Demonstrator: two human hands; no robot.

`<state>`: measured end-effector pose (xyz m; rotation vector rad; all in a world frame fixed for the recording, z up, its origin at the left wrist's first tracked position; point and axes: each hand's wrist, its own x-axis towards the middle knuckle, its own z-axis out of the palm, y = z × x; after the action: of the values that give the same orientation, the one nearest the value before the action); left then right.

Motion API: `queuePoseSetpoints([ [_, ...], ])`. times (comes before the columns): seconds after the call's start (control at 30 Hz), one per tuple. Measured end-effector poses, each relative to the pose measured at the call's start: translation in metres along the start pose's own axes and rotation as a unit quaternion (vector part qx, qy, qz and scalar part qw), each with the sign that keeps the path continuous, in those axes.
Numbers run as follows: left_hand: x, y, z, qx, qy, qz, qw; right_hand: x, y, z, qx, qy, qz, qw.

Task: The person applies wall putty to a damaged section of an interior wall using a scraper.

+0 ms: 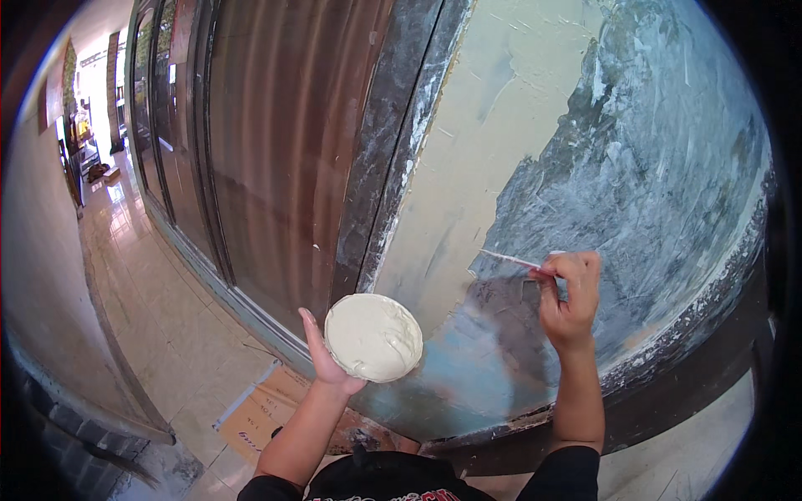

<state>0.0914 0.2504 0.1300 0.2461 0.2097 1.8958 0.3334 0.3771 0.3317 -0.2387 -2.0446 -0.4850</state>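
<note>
Building under renovation, home-like, exact type unclear. Wall only partly covered by cream coating; cream paste held beside it in a round tub. Pleated curtain seen behind dark-framed glazing. Corridor floored in glossy tiles, partly covered by cardboard; far end lit brightly.

The left hand holds a round pale bowl full of creamy paste. The right hand pinches a thin scraper by the patchy grey-blue wall. A cream coat covers the wall's left edge. Flat brown cardboard lies on the shiny tiled floor, near the wall's bottom left corner.
</note>
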Motion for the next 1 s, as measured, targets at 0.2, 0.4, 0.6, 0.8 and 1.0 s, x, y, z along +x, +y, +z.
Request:
queuePoseSetpoints([
  [0.2, 0.007, 0.015, 0.043, 0.01, -0.048, -0.014, 0.999, 0.014, -0.023, -0.016, 0.001, -0.194, -0.096, 0.976],
  [0.4, 0.012, 0.03, 0.073, 0.02, -0.11, -0.04, 0.993, 0.023, -0.037, -0.03, 0.013, -0.24, -0.196, 0.951],
  [0.6, 0.015, 0.034, 0.085, 0.023, -0.107, -0.04, 0.993, 0.024, -0.044, -0.036, 0.022, -0.238, -0.202, 0.95],
  [0.8, 0.023, 0.027, 0.088, 0.039, -0.066, -0.041, 0.996, 0.02, -0.044, -0.033, 0.025, -0.254, -0.19, 0.948],
  [1.0, 0.028, 0.017, 0.089, 0.051, -0.058, -0.037, 0.996, 0.015, -0.047, -0.033, 0.035, -0.245, -0.173, 0.953],
])
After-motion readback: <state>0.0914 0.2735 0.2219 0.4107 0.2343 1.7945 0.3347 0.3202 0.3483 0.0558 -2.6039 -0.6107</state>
